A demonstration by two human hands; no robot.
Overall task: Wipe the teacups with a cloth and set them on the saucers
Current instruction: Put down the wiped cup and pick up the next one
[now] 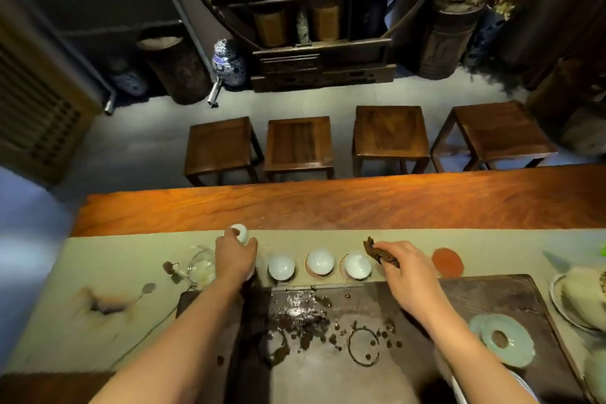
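My left hand (235,256) grips a small white teacup (239,232) and holds it just above the pale table runner. Three white teacups (281,267), (320,262), (357,265) stand in a row on saucers to its right; the saucer (342,269) under the right-hand cup shows a dark gold rim. My right hand (405,272) holds a crumpled brown cloth (377,251) right of the last cup. A bare red-brown saucer (447,262) lies further right.
A dark wet tea tray (328,331) with scattered tea leaves lies in front of me. A glass pitcher (200,264) stands left of my left hand. A pale green lid or dish (503,339) lies at the tray's right. Several wooden stools (298,144) stand beyond the table.
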